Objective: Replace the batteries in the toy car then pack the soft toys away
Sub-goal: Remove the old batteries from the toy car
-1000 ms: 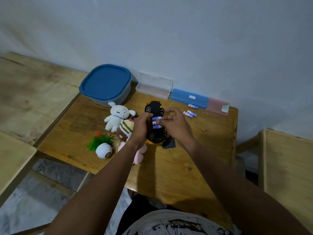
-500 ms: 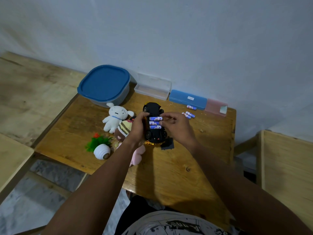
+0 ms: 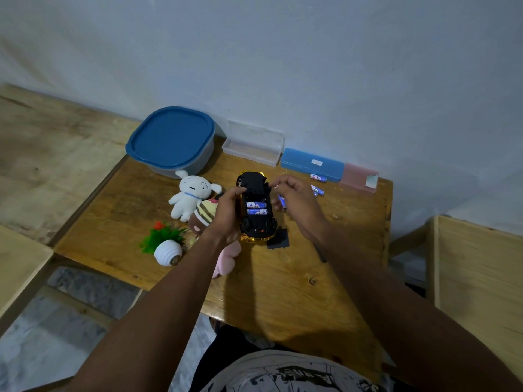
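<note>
You are pulling old cells from the upturned car (image 3: 256, 210) mid-table; keep it pinned flat and lift each cell by one end. Your left hand (image 3: 226, 213) is gripping the car's side. Your right hand (image 3: 294, 199) is pinching a battery (image 3: 281, 200) just beside it, fingers narrow.

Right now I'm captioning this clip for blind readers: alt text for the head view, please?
A left hand steadies an upturned black toy car with two batteries seated, while the right hand holds another battery beside it. Soft toys and a lidded blue tub share the wooden table.
</note>
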`<state>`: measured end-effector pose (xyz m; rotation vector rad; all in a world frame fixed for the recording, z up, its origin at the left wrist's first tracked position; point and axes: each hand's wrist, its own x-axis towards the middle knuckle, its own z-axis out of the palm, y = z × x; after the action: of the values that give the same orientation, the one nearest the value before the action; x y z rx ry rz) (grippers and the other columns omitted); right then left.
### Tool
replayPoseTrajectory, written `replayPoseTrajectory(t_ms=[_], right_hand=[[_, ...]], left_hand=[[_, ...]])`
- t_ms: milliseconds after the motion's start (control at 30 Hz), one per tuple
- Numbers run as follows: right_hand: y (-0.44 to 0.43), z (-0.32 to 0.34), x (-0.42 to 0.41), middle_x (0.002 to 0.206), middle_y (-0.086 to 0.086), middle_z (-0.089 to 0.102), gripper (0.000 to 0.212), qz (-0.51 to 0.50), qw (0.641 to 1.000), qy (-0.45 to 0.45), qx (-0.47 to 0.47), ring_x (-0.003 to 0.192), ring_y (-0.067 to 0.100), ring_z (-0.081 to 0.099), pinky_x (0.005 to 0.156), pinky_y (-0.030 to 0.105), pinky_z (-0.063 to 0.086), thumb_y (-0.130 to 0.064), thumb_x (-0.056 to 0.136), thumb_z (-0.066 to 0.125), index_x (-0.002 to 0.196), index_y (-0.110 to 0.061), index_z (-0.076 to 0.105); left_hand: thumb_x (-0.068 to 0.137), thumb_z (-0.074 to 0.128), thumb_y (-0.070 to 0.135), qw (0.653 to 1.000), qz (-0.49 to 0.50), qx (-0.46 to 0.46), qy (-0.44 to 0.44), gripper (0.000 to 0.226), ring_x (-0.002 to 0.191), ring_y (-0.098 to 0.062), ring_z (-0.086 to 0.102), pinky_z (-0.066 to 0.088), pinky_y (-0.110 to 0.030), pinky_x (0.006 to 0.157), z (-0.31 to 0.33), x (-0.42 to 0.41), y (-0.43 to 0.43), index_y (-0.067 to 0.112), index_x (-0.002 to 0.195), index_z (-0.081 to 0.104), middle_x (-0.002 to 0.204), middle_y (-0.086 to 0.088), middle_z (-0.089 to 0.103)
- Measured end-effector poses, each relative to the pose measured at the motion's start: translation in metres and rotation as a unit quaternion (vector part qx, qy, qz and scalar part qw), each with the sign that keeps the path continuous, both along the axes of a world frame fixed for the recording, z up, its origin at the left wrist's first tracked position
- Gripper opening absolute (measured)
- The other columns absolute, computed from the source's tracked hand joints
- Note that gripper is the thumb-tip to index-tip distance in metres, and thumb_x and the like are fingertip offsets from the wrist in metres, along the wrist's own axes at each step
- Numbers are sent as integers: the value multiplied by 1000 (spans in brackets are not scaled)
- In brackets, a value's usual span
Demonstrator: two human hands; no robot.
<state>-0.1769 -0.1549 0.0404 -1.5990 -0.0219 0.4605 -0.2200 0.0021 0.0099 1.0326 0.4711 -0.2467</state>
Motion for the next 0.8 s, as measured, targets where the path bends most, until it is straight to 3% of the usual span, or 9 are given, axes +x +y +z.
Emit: replayPoseTrajectory(t_ms=[67, 233, 400, 500, 600, 800], right_hand=[[1, -3, 0, 98, -3, 65, 19, 51, 993, -77, -79, 87, 10, 60, 70, 25, 52, -6, 94, 56, 92, -22, 67], [3, -8, 0, 107, -14, 66, 29, 185, 940, -220, -186, 96, 11, 64, 78, 43, 59, -17, 87, 70, 95, -43, 61], [3, 3, 3, 101, -12, 66, 17, 236, 869, -373, -225, 97, 10, 58, 80, 41, 54, -16, 87, 69, 97, -29, 64], [0, 6, 6, 98, -10, 65, 14, 250, 823, -447, -246, 89, 9, 54, 72, 36, 50, -17, 87, 68, 98, -25, 62], [-3, 4, 8, 98, -10, 64, 13, 272, 779, -499, -267, 89, 11, 55, 66, 40, 52, -21, 89, 64, 99, -26, 58], [-3, 4, 13, 107, -6, 67, 25, 322, 731, -535, -273, 93, 15, 61, 60, 33, 49, -23, 92, 62, 108, -33, 45]], left_hand=[[100, 37, 31, 1000, -14, -12, 13, 41, 82, -25, 69, 57, -35, 74, 5, 0, 0, 5, 118, 63, 92, -12, 71], [99, 41, 35, 996, -64, -28, 54, 45, 94, -31, 67, 52, -41, 87, 15, 3, 6, 4, 121, 65, 106, -20, 69], [101, 43, 36, 990, -109, -38, 80, 47, 107, -36, 64, 44, -49, 104, 19, 6, 12, 3, 128, 63, 117, -23, 66], [103, 44, 35, 986, -135, -42, 90, 44, 104, -34, 65, 48, -47, 99, 25, 7, 16, 3, 121, 68, 115, -22, 67], [102, 49, 33, 980, -160, -54, 107, 42, 101, -32, 66, 54, -42, 90, 29, 8, 22, 1, 110, 75, 110, -22, 67], [90, 55, 24, 970, -193, -68, 131, 36, 85, -28, 71, 62, -34, 72, 38, 12, 24, -2, 114, 63, 97, -21, 70]])
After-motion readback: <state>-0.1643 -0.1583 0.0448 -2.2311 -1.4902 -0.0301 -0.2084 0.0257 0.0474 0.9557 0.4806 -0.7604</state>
